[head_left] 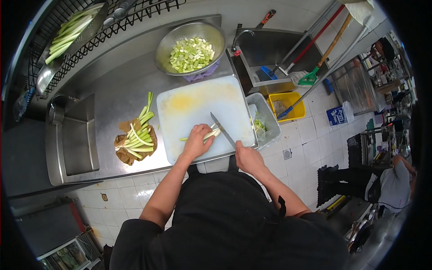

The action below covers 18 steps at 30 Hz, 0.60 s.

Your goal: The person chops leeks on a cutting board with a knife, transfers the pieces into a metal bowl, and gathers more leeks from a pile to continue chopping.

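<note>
On the white cutting board (202,99), my left hand (197,141) presses down on pale green stalks (213,133), its fingers closed around them. My right hand (247,157) grips the handle of a knife (223,130), whose blade points up and left across the board beside the stalks' right end. A yellow stain marks the board's upper left. Left of the board, more stalks (141,135) lie on brown paper (122,139). Behind the board stands a metal colander (164,49) holding chopped green pieces (191,55).
A sink (81,135) is at the left, another (252,49) at the back right. A grey bin (270,130) stands against the counter's right edge, near a yellow bucket (294,101) and long-handled tools. Another person (391,184) is at the far right.
</note>
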Each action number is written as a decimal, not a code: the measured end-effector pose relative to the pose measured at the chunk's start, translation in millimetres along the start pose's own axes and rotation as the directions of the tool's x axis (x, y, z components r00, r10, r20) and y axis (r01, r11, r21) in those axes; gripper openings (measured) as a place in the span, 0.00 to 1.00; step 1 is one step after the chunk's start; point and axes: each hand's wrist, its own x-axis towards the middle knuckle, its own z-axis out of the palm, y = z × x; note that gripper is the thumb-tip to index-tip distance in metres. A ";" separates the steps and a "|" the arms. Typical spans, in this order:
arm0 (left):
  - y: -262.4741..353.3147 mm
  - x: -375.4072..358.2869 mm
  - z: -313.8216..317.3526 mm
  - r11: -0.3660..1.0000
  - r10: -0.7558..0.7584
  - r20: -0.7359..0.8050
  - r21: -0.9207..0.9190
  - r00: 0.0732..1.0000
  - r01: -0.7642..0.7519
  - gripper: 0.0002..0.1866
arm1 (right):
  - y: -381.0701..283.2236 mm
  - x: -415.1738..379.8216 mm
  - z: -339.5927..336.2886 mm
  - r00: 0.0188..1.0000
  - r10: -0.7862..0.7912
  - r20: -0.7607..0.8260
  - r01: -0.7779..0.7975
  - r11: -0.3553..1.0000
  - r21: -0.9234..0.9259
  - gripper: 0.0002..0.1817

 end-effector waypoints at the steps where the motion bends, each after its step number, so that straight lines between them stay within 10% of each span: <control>1: -4.6 0.2 -1.2 1.000 0.000 0.001 0.000 1.000 0.000 0.13 | 0.2 0.7 0.6 1.000 0.013 -0.008 -0.013 1.000 -0.001 0.08; 18: -6.1 47.3 -2.9 0.953 -0.044 0.315 0.298 0.948 -0.055 0.07 | 16.8 -7.4 11.8 0.992 0.099 -0.074 -0.088 0.986 0.143 0.09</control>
